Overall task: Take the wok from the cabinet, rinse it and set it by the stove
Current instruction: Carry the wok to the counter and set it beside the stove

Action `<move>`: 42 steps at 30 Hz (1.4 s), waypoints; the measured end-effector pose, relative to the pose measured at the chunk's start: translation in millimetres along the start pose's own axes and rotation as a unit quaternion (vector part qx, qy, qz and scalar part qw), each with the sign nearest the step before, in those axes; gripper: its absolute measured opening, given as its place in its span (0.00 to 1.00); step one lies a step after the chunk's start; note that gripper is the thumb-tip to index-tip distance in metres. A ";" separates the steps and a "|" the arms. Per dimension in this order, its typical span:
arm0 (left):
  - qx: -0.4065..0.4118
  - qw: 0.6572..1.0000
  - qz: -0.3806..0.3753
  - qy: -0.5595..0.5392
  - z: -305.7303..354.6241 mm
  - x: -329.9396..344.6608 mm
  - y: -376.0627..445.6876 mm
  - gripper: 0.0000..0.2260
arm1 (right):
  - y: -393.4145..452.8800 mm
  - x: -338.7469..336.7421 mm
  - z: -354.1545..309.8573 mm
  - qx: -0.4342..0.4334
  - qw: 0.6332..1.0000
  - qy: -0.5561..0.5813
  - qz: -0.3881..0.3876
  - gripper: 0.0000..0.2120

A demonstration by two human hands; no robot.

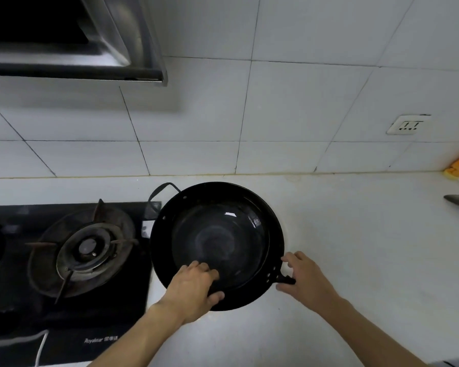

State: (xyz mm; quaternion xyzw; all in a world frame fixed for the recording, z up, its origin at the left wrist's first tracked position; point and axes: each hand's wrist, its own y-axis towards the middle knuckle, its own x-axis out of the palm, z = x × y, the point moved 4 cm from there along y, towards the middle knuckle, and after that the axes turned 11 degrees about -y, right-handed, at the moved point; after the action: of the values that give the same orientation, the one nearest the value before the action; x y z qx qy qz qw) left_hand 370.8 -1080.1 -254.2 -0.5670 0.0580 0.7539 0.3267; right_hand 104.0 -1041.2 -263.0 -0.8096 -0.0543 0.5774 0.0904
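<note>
- Now your left hand (194, 286) pinches the near rim of the wok (217, 245); lower gently.
- Your right hand (301, 278) curls loosely at the handle (285, 279).
- Wok rests just beside the stove (82, 247); release evenly.

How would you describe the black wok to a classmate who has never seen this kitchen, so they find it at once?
Start at the black glass gas stove set into the white countertop. Just right of it sits the round black metal wok, its wire loop handle overlapping the stove's edge, left hand gripping its near rim. It is the only wide, deep, dark pan there.
</note>
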 end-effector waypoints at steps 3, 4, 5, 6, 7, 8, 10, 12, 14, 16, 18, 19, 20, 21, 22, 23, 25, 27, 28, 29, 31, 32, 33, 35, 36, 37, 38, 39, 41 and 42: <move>0.004 1.000 0.002 -0.007 -0.9 -1.0 -3.7 0.22 | -7.0 -1.9 -9.0 -0.016 0.999 -0.015 0.037 0.15; 0.005 1.000 0.002 -0.010 -1.3 -1.6 -5.7 0.22 | -7.3 -3.4 -9.9 -0.029 0.997 -0.032 0.061 0.12; 0.006 1.000 0.001 -0.013 -1.8 -2.0 -7.5 0.23 | -6.3 -4.2 -9.7 -0.047 0.995 -0.048 0.079 0.10; 0.008 1.000 0.000 -0.016 -2.3 -2.2 -9.3 0.23 | -4.4 -4.1 -8.8 -0.066 0.992 -0.060 0.087 0.12; 0.011 1.000 -0.001 -0.018 -2.5 -2.3 -10.8 0.24 | -1.9 -4.1 -7.5 -0.084 0.990 -0.073 0.087 0.16; 0.013 1.000 -0.003 -0.019 -2.4 -2.3 -12.5 0.24 | 1.3 -4.2 -5.5 -0.098 0.988 -0.088 0.081 0.19; 0.016 1.000 -0.005 -0.020 -0.3 -2.0 -15.6 0.24 | 7.1 -6.5 -3.3 -0.107 0.986 -0.117 0.043 0.24; 0.014 1.000 -0.013 -0.017 2.9 -0.1 -18.9 0.23 | 12.3 -7.8 0.2 -0.104 0.985 -0.136 -0.004 0.29; 0.014 1.000 -0.012 0.001 5.3 2.3 -22.2 0.19 | 13.3 -7.7 1.7 -0.086 0.986 -0.136 -0.037 0.38; 0.019 1.000 -0.004 0.024 4.5 4.1 -24.2 0.17 | 11.3 -5.4 2.7 -0.075 0.988 -0.132 -0.018 0.46; 0.017 1.000 0.005 0.023 -0.4 5.8 -24.4 0.16 | 8.3 -1.2 2.2 -0.070 0.991 -0.114 0.011 0.47; 0.017 1.000 0.009 0.017 -3.1 6.7 -23.6 0.15 | 7.0 -0.5 1.5 -0.066 0.992 -0.104 0.021 0.46; 0.019 1.000 0.014 0.015 -5.5 7.2 -22.6 0.15 | 6.0 -0.4 0.3 -0.062 0.993 -0.096 0.028 0.45; 0.022 0.999 0.017 0.017 -7.9 7.5 -21.4 0.15 | 5.1 -0.8 -1.4 -0.060 0.993 -0.092 0.032 0.44; 0.025 0.999 0.018 0.021 -10.0 7.5 -20.4 0.15 | 4.7 -0.7 -2.5 -0.059 0.993 -0.091 0.035 0.43; 0.028 0.999 0.017 0.028 -12.0 7.4 -19.3 0.15 | 4.1 -0.5 -3.9 -0.057 0.993 -0.094 0.036 0.42; 0.034 0.998 0.009 0.047 -16.4 6.7 -17.6 0.16 | 2.3 2.1 -6.5 -0.058 0.993 -0.101 0.036 0.38; 0.037 0.998 0.001 0.053 -20.9 4.2 -17.3 0.16 | -0.4 7.5 -10.1 -0.058 0.993 -0.105 0.026 0.32; 0.038 0.998 -0.004 0.051 -23.7 2.1 -17.3 0.16 | -0.9 10.7 -11.8 -0.058 0.992 -0.106 0.024 0.30; 0.040 0.998 -0.006 0.048 -26.9 -0.5 -17.3 0.16 | -1.5 12.2 -15.0 -0.056 0.993 -0.105 0.021 0.29; 0.042 0.998 -0.009 0.043 -34.1 -5.8 -17.8 0.16 | -0.1 14.0 -22.6 -0.053 0.993 -0.102 0.019 0.32; 0.040 0.998 -0.011 0.041 -37.5 -7.7 -18.3 0.16 | 1.3 14.8 -25.7 -0.054 0.993 -0.102 0.021 0.34; 0.039 0.998 -0.012 0.042 -41.0 -9.0 -19.0 0.16 | 2.3 15.1 -29.5 -0.053 0.993 -0.102 0.021 0.34; 0.034 0.998 -0.013 0.043 -47.5 -10.2 -21.6 0.16 | 4.3 17.2 -36.3 -0.054 0.993 -0.102 0.025 0.35; 0.030 0.999 -0.014 0.040 -50.6 -11.1 -22.9 0.16 | 5.3 18.8 -39.0 -0.056 0.993 -0.104 0.029 0.34; 0.027 0.999 -0.012 0.036 -53.5 -12.4 -24.3 0.16 | 6.0 20.2 -42.2 -0.056 0.992 -0.105 0.029 0.33; 0.025 0.999 -0.012 0.032 -56.7 -13.6 -25.5 0.16 | 6.8 21.9 -44.9 -0.058 0.992 -0.106 0.031 0.32; 0.024 0.999 -0.011 0.025 -59.9 -14.8 -26.7 0.16 | 7.6 22.9 -47.9 -0.057 0.992 -0.108 0.032 0.30; 0.019 1.000 -0.012 0.014 -66.6 -17.3 -29.4 0.15 | 9.3 25.5 -53.4 -0.058 0.991 -0.115 0.034 0.31; 0.015 1.000 -0.011 0.012 -69.7 -18.7 -30.9 0.15 | 9.9 26.8 -56.3 -0.058 0.991 -0.118 0.035 0.32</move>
State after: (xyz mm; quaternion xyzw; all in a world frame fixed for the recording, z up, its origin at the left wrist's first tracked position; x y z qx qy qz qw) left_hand 447.7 -1096.0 -253.3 -0.5715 0.0666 0.7427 0.3426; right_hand 165.8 -1050.4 -272.0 -0.7414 -0.0699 0.6672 0.0158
